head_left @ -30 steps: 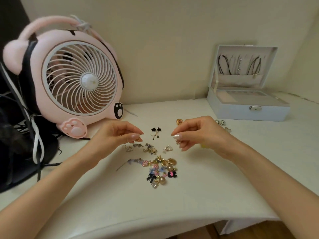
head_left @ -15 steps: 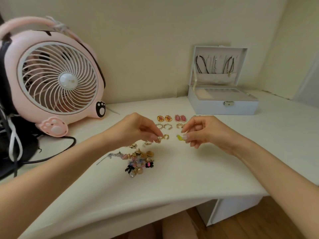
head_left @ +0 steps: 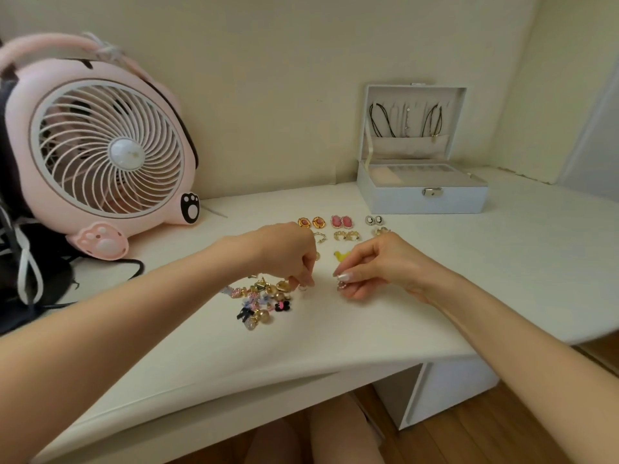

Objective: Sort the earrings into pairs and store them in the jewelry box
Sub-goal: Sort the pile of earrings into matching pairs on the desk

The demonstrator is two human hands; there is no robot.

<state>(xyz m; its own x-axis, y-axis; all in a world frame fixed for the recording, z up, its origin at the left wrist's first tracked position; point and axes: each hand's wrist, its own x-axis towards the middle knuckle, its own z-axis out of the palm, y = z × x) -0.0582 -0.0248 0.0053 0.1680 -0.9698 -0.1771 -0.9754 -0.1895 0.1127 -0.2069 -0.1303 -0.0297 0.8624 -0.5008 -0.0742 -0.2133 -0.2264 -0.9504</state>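
A loose pile of mixed earrings [head_left: 263, 301] lies on the white desk [head_left: 351, 329]. My left hand [head_left: 288, 254] hovers at the pile's right edge, fingertips pinching a small silvery earring [head_left: 303, 288]. My right hand [head_left: 375, 264], just to its right, pinches a small pinkish earring [head_left: 341, 285]. Behind the hands, sorted pairs lie in rows: gold-and-pink ovals [head_left: 311, 223], pink stones [head_left: 341, 221], silver studs [head_left: 373, 220], gold hoops [head_left: 346, 235], and a yellow earring [head_left: 341, 255]. The pale blue jewelry box [head_left: 422, 199] stands open at the back right.
A large pink fan [head_left: 100, 152] with paw feet stands at the back left, with black cables [head_left: 40, 272] beside it. The desk's front edge is close below my forearms. Necklaces [head_left: 405, 122] hang inside the box lid.
Both hands dropped nearer to me, down to the right edge of the pile. My view swung rightward, bringing the sorted pairs and the desk edge into sight.
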